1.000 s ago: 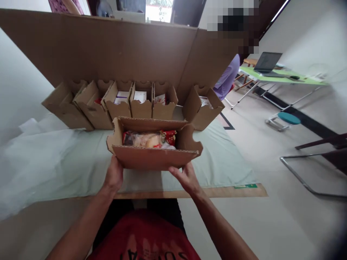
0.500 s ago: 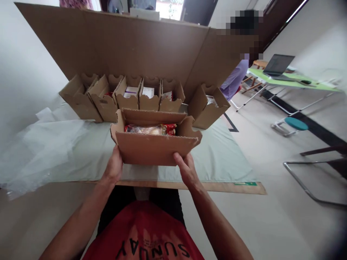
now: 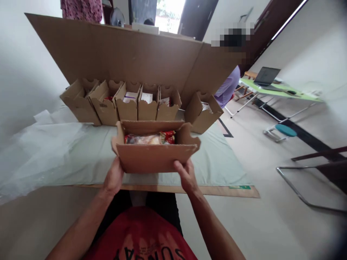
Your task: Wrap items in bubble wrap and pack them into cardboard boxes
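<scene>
I hold an open cardboard box (image 3: 151,157) above the near edge of the pale green table cover (image 3: 217,162). My left hand (image 3: 114,178) grips its lower left corner. My right hand (image 3: 187,177) grips its lower right side, thumb against the front wall. Inside the box lies a red and clear snack packet (image 3: 150,138). Behind it stands a row of several small cardboard boxes (image 3: 127,104) with items inside, and one more small box (image 3: 202,112) set apart at the right.
A tall cardboard sheet (image 3: 130,54) stands behind the row. Crumpled clear plastic (image 3: 40,144) covers the table's left part. A person in a lilac top (image 3: 227,86) sits beyond the sheet. A green desk with a laptop (image 3: 267,76), a teal stool (image 3: 283,130) and a chair frame (image 3: 311,173) are at right.
The box has stayed in both hands, sinking slightly and tilting its front toward me. My right thumb moved up onto the front wall. The view has shifted a little.
</scene>
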Motion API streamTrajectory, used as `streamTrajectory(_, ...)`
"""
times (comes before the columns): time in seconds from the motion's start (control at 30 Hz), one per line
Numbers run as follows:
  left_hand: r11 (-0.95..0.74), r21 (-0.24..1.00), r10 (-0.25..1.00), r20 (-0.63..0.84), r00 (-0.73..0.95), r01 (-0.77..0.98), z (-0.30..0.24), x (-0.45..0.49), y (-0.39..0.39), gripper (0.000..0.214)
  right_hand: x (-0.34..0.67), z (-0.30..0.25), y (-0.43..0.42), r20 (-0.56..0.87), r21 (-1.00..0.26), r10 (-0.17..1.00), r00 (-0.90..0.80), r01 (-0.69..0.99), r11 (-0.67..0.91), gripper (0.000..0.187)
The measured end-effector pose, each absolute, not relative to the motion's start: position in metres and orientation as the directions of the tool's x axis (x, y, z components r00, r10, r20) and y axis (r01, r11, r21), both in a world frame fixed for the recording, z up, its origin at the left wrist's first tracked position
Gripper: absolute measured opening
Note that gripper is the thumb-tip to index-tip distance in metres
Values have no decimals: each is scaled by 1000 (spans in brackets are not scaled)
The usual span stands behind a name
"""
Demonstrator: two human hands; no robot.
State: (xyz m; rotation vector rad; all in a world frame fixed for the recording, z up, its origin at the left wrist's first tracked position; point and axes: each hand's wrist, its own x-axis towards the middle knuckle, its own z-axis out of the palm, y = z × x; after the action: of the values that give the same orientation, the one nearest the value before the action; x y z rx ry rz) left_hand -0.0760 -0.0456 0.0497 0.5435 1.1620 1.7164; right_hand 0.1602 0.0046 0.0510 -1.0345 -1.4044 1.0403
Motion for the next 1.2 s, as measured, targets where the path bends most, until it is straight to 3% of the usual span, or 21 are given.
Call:
streamTrajectory(0.1, -118, 884, 866, -131, -482, -452, 48, -70, -46, 53, 167, 51, 6, 250, -967, 963, -103, 23, 254, 58)
streamTrajectory(0.23, 3, 875, 905, -208, -371, -484, 43, -56, -50, 61, 187, 44, 10, 259, -963, 966, -21, 76, 260, 55)
streamTrajectory(0.33, 23, 887, 912, -208, -354, -461, 37, -51, -51, 63, 198, 35, 18, 232, -969, 968, -99, 62, 239, 60)
streamTrajectory(0.53, -96, 964, 941, 6, -338, -249, 14, -40, -61, 56, 207, 26, 68, 129, -991, 951, -279, -5, 133, 71)
streamTrajectory(0.63, -32, 992, 958, -5, -286, -125, -5, -28, -77, 60, 216, 29, 101, 121, -992, 924, -362, -11, 126, 73)
streamTrajectory(0.73, 12, 1000, 971, -9, -239, 10, -19, -27, -84, 66, 226, 28, 113, 151, -987, 948, -279, 5, 159, 71)
streamTrajectory(0.87, -21, 981, 928, 91, -361, 194, -21, -45, -63, 77, 226, 7, 76, 83, -991, 997, -9, 101, 83, 77)
streamTrajectory(0.97, -15, 988, 977, 47, -207, 154, -17, -51, -41, 79, 208, -18, 24, 57, -990, 997, 51, 129, 49, 77)
streamTrajectory(1.07, 9, 998, 1000, -8, -12, 58, -16, -39, -30, 64, 186, -34, -13, 101, -990, 994, 29, 97, 98, 72)
streamTrajectory(1.2, -30, 998, 999, 32, -35, 52, -24, -2, -14, 58, 187, -28, 2, 191, -979, 980, 64, 88, 185, 63)
